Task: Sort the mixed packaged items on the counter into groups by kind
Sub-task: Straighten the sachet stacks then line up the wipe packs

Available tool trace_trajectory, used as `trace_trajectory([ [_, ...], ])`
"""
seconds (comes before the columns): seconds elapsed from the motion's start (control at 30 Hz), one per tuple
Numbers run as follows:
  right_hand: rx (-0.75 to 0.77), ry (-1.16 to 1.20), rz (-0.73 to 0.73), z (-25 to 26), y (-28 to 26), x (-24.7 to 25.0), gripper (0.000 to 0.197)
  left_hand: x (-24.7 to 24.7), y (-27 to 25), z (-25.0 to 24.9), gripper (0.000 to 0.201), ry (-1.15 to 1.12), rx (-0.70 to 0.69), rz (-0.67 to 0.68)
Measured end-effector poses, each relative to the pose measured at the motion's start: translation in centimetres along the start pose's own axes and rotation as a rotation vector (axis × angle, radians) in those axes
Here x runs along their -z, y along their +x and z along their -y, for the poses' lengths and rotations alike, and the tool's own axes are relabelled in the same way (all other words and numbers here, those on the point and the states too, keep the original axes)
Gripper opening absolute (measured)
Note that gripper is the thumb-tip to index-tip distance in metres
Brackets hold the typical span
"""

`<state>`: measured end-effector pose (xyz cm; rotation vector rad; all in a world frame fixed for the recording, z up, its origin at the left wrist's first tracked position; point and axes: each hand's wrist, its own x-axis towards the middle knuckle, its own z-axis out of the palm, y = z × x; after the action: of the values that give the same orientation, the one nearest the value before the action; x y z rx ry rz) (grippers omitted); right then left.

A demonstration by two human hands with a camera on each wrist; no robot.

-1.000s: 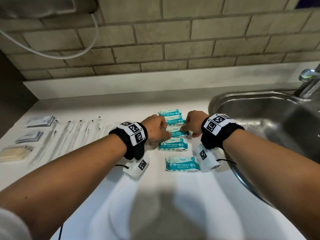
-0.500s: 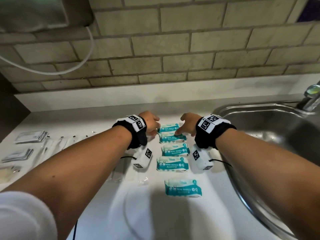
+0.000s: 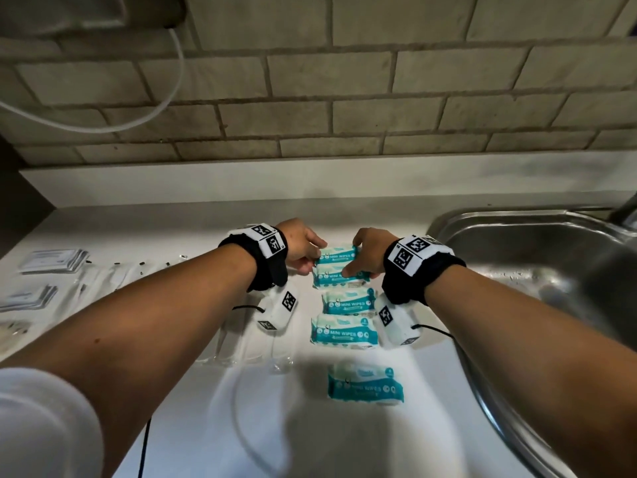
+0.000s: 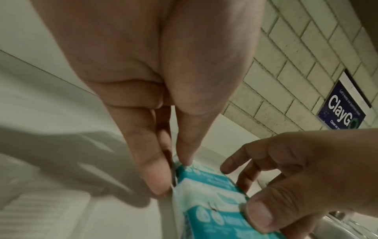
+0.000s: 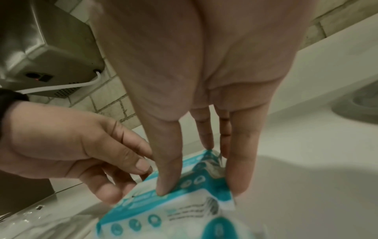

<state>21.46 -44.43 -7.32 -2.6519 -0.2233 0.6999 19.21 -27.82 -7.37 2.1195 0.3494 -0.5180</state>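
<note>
Several teal-and-white mini wipes packs lie in a column on the white counter (image 3: 193, 426). The farthest pack (image 3: 339, 253) and the second pack (image 3: 331, 278) overlap; three more (image 3: 348, 301) (image 3: 343, 331) (image 3: 365, 384) follow toward me. My left hand (image 3: 305, 250) pinches the left end of the farthest pack (image 4: 204, 174) between thumb and fingertips. My right hand (image 3: 367, 253) holds the right end, its thumb on top of the second pack (image 5: 184, 208) and its fingers round the far pack's end (image 5: 204, 163).
A steel sink (image 3: 517, 243) lies at the right, its rim close to my right forearm. Long clear-wrapped items (image 3: 113, 274) and stacks of flat sachets (image 3: 51, 260) (image 3: 27, 298) lie at the left. A hand dryer (image 5: 40, 48) with a white cable hangs on the brick wall.
Both hands have moved away from me, from the middle packs of the column to the two farthest packs. The column now reads straighter.
</note>
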Motion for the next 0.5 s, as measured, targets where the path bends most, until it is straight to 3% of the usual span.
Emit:
trace_trajectory([
  [0.23, -0.008, -0.009, -0.028, -0.2, -0.07, -0.36, 0.068, -0.13, 0.02, 0.08, 0.046, 0.048, -0.026, 0.002],
  [0.5, 0.03, -0.033, -0.062, -0.58, -0.16, -0.51, 0.064, -0.21, 0.18, 0.13, 0.042, 0.094, -0.042, -0.019],
])
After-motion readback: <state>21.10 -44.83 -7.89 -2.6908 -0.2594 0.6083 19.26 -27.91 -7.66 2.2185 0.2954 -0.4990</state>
